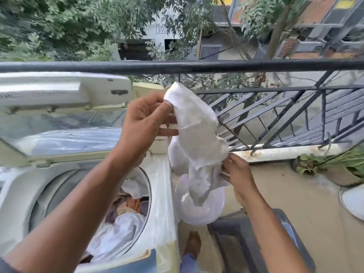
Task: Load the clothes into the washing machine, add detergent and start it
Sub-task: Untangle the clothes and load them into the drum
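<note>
Above the right edge of the washing machine, a white garment is hanging between the two hands, its long axis running from about 11 o'clock at the top down to 5 o'clock at the bottom. The left hand is pinching the upper end, thumb and fingers curled onto the cloth, so the cloth is lying at 2 o'clock from those fingers. The right hand is gripping the lower part from the side, fingers curled into the folds, with the cloth at 9 o'clock from it; how tightly it is closing I cannot tell, since the cloth is hiding the fingertips.

What the coming move is turning on, as I judge it: the open drum is lying at 7 o'clock from the garment, below and to the left, already holding a heap of clothes. The left hand is the nearer one to that opening, its forearm passing right over the drum. The garment's lower end is dangling outside the machine, over the floor beside a dark basket, so the whole length needs swinging toward 8 o'clock before letting go, or the tail is likely to be draping over the rim. The raised lid is standing clear at 10 o'clock.
</note>
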Tool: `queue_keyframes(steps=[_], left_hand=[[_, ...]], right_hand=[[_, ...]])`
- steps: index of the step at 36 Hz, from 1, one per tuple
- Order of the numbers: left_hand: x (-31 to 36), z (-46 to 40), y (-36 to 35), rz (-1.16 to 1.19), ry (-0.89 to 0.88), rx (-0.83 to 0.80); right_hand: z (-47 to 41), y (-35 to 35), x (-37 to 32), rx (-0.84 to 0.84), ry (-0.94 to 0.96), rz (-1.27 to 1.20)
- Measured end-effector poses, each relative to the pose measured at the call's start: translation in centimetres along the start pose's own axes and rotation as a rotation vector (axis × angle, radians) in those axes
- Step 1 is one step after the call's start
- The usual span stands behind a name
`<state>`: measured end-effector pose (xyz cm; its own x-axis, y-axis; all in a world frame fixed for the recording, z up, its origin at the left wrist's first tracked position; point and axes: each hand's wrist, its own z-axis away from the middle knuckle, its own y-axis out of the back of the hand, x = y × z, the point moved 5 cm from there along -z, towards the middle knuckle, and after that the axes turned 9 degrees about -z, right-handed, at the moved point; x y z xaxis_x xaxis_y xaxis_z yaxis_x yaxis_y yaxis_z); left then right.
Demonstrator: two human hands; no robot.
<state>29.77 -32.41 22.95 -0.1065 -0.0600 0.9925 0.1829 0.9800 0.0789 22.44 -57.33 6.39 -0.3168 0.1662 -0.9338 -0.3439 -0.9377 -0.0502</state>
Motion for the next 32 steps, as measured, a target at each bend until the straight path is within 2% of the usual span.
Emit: queue_keyframes(steps=[7,11,16,19,22,26,29,32], left_hand=[[-4.7,3.3,3.2,-0.076,0.165,0.062],[-7.5,5.3,4.6,-0.068,0.254,-0.022],[-8.7,8.2,4.7,0.205,0.389,-0.238],[-9.0,9.3,4.9,0.466,0.493,-0.275],[-8.6,10.4,5.8,0.717,0.531,-0.276],[-8.7,10.9,8.4,0.848,0.469,-0.218],[-9.8,11.6,10.3,0.867,0.465,-0.146],[-10.8,12.2,12.5,0.805,0.407,-0.047]], right_hand=[[6.4,-3.7,-8.0,-0.161,0.106,-0.346],[9.1,-6.3,-10.8,-0.287,0.137,-0.478],[11.7,-10.2,-12.6,-0.471,0.143,-0.596],[12.4,-12.7,-12.4,-0.554,0.077,-0.7],[12.3,-14.5,-11.1,-0.517,-0.034,-0.752],[11.9,-15.7,-9.5,-0.444,-0.093,-0.77],[11.4,-16.3,-7.9,-0.382,-0.099,-0.738],[10.8,-17.0,-5.5,-0.31,-0.1,-0.553]])
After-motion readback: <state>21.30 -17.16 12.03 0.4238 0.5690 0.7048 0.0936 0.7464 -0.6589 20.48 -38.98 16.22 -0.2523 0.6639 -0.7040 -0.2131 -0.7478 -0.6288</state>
